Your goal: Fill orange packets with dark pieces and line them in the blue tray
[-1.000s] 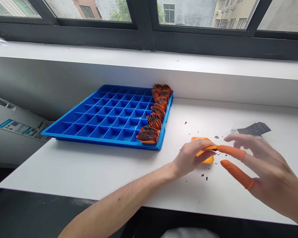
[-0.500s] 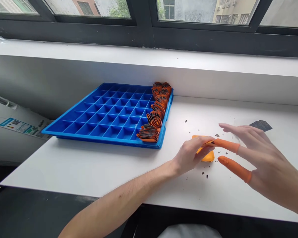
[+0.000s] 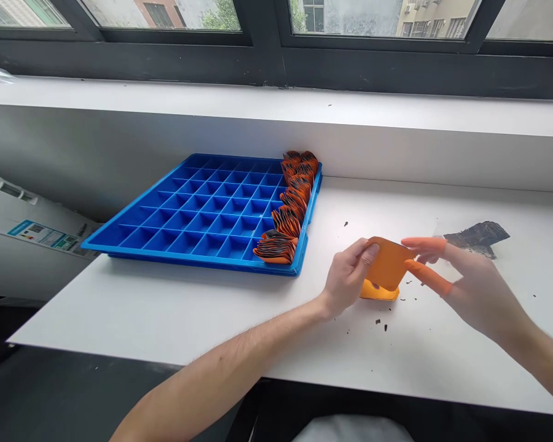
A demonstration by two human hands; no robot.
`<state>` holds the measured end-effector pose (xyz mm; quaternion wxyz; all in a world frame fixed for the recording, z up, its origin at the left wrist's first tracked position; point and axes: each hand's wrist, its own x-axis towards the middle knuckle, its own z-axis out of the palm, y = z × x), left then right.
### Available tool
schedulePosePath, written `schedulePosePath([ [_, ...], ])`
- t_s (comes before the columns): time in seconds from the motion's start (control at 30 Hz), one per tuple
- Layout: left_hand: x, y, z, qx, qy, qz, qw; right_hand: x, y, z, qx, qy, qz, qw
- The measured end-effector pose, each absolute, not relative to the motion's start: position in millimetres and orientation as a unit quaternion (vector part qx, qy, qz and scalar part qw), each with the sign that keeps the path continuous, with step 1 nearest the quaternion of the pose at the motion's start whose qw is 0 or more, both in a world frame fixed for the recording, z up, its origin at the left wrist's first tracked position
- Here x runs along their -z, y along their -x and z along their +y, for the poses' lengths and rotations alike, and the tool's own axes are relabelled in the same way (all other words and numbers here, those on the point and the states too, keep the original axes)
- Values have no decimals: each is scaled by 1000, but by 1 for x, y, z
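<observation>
My left hand (image 3: 349,276) is closed on a flat orange square piece (image 3: 389,265) with rounded corners, thumb on its near face. My right hand (image 3: 477,279) wears orange finger cots on thumb and index finger. Those two fingertips are apart at the square's right corner; whether they touch it I cannot tell. Under the held square, a yellow-orange piece (image 3: 380,294) lies on the white table (image 3: 175,313), partly covered. Dark crumpled strips (image 3: 477,235) lie behind my right hand.
A blue compartment tray (image 3: 184,256) stands left of my hands. Bundles of orange-and-black pieces (image 3: 276,248) fill compartments along its right side. Small dark flakes (image 3: 386,328) are scattered on the table. A raised white sill (image 3: 258,104) runs along the back under the windows.
The orange piece has turned from edge-on to showing its flat face. My right hand's spread fingers have drawn closer together, and more of the dark strips shows behind it.
</observation>
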<state>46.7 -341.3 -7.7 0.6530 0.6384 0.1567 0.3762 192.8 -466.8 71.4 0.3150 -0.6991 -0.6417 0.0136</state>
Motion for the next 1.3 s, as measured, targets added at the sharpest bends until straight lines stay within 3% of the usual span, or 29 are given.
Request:
schedulePosePath([
  [0.3, 8, -44, -324, -194, -622, 118, 749, -58, -200, -451, -207, 692, -572, 390],
  [0.53, 14, -46, -324, -180, -611, 125, 761, -29, -214, -446, -377, 649, -513, 417],
  [0.67, 12, -44, -320, -112, -644, 101, 751, -23, -217, -450, -336, 639, -578, 380],
  [0.77, 4, -42, -314, -83, -727, 60, 679, -21, -210, -455, -253, 632, -626, 379],
  [0.97, -13, -39, -321, -173, -807, -12, 565, -24, -197, -460, -159, 596, -641, 456],
  [1.3, -49, -2, -291, -477, -620, 204, 589, -6, -207, -470, -167, 638, -550, 513],
])
